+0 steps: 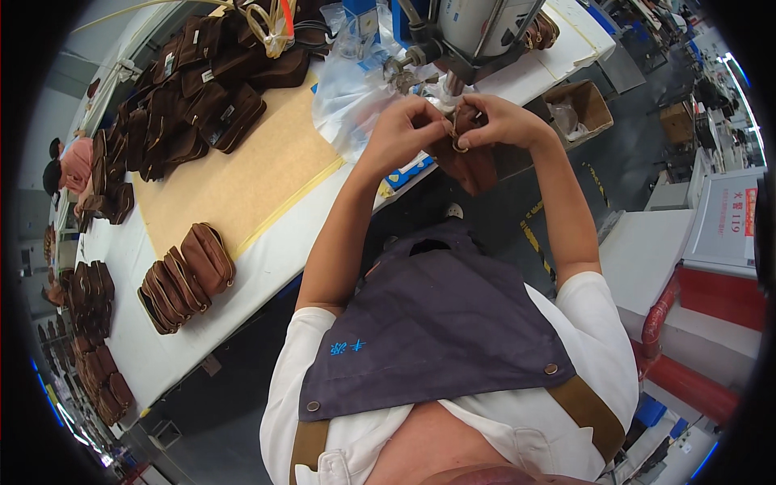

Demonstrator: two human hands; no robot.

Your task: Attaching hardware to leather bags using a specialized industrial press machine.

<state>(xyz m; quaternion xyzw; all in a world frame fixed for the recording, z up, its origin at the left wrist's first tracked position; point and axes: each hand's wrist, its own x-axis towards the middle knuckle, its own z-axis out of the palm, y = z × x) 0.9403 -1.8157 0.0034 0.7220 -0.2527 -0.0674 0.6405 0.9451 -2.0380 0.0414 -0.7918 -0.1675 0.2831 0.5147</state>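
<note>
A small brown leather pouch (471, 170) with a gold-coloured ring or zipper edge hangs between my two hands, just under the metal head of a press machine (478, 31). My left hand (406, 133) pinches the pouch's upper left edge between thumb and fingers. On the other side, my right hand (508, 123) is closed on its top right edge, close to the gold ring. The fingertips of both hands nearly meet at the machine's lower rod. Exactly how the pouch edge sits against the rod is hard to make out.
A crumpled clear plastic bag (343, 109) lies left of the machine. Dark brown bags (218, 113) are heaped on the long table (279, 242), with a row of brown pouches (194, 271) nearer. A cardboard box (594, 109) stands at right. Another person (77, 166) is at far left.
</note>
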